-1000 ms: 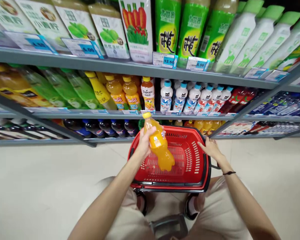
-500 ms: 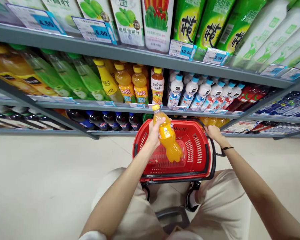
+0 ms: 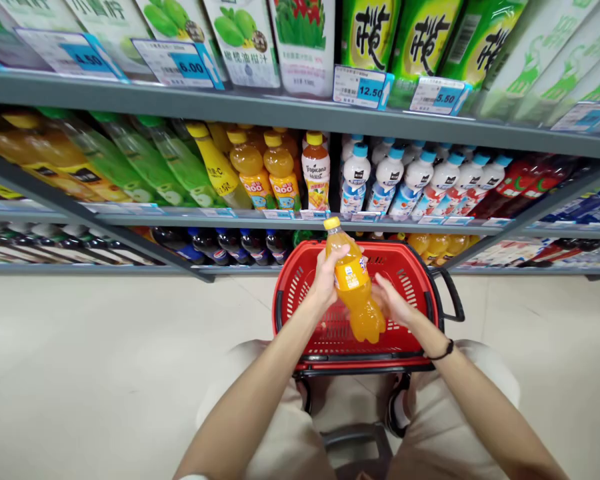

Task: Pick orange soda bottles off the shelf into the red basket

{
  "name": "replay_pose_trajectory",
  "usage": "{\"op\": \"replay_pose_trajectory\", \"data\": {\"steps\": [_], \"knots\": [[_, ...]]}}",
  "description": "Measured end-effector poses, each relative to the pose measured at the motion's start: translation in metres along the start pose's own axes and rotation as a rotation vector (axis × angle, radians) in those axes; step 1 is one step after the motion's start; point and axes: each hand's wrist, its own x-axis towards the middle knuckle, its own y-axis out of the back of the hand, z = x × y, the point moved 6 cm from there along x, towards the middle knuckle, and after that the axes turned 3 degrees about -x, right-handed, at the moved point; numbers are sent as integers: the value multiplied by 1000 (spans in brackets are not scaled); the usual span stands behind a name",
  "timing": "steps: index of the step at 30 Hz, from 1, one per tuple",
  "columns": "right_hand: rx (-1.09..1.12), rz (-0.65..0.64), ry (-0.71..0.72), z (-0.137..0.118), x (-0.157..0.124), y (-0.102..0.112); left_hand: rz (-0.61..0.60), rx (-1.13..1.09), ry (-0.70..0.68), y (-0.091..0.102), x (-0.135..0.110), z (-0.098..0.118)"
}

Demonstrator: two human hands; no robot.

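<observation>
The bottle (image 3: 356, 283) is over the basket (image 3: 423, 287), between the left grip (image 3: 326, 275) and the right grip (image 3: 394, 305). Behind the basket stands the shelving (image 3: 280, 110), with drinks (image 3: 315, 177) on it; before the basket, shoes (image 3: 393, 412) rest on the floor (image 3: 105, 347).

Item 1: clear plastic bottle of orange drink (image 3: 363, 303), with a yellow screw cap (image 3: 331, 223), a yellow-orange wrap label (image 3: 351, 275) bearing white print, and a lobed base. Cap on. Orange contents show through the walls. Pose: aslant, cap end away from the person, base nearer and to the right. Position: over the basket's opening, upper body in the grip of the left hand (image 3: 327, 272); right hand (image 3: 393, 301) close at its side, contact unclear.

Item 2: red plastic shopping basket (image 3: 423, 287), rounded, slotted walls and floor, black trim. Pose: opening upward, long side toward the person, black handle (image 3: 453, 293) projecting at right.
</observation>
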Motion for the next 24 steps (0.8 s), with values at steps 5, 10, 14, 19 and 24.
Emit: {"op": "replay_pose_trajectory", "data": {"steps": [5, 10, 14, 19, 24], "knots": [[183, -235, -69, 10, -7, -31, -18, -18, 0, -5, 2, -3], [82, -36, 76, 13, -9, -14, -45, -73, -40, -8, 6, 5], [43, 131, 118, 23, -10, -12, -109, -74, -13, -9, 7, 6], [-169, 372, 210, 15, -14, -7, -177, -83, -71, -9, 6, 12], [-281, 505, 240, 18, -16, -2, -151, -55, -110, -3, 7, 21]]}}
